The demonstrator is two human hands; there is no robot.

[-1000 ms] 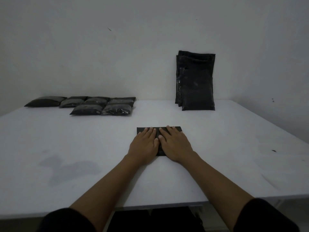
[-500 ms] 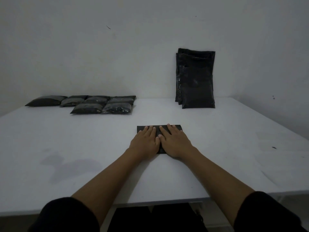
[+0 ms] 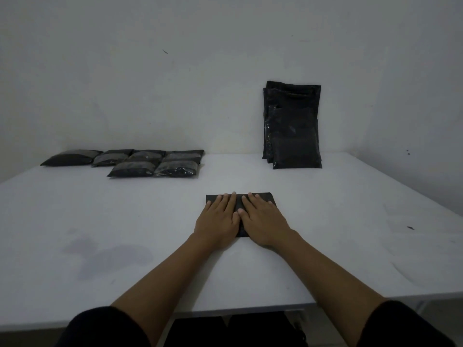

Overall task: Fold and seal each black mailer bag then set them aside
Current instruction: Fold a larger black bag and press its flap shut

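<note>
A folded black mailer bag (image 3: 264,196) lies flat on the white table (image 3: 100,221) in front of me. My left hand (image 3: 218,219) and my right hand (image 3: 263,221) rest on it side by side, palms down and fingers stretched forward, thumbs nearly touching. They cover most of the bag; only its far edge, both far corners and a strip between the hands show. A stack of unfolded black mailer bags (image 3: 293,126) leans upright against the wall at the back right. Several folded, sealed bags (image 3: 150,161) lie in rows at the back left.
The table's near edge (image 3: 225,310) runs just above my dark sleeves. A faint dark stain (image 3: 107,256) marks the table at the left. The wall (image 3: 175,83) closes off the far side, and a small dark speck (image 3: 410,227) lies at the right.
Both hands stay pressed flat on the folded bag in the same spot. Only the camera view has shifted slightly.
</note>
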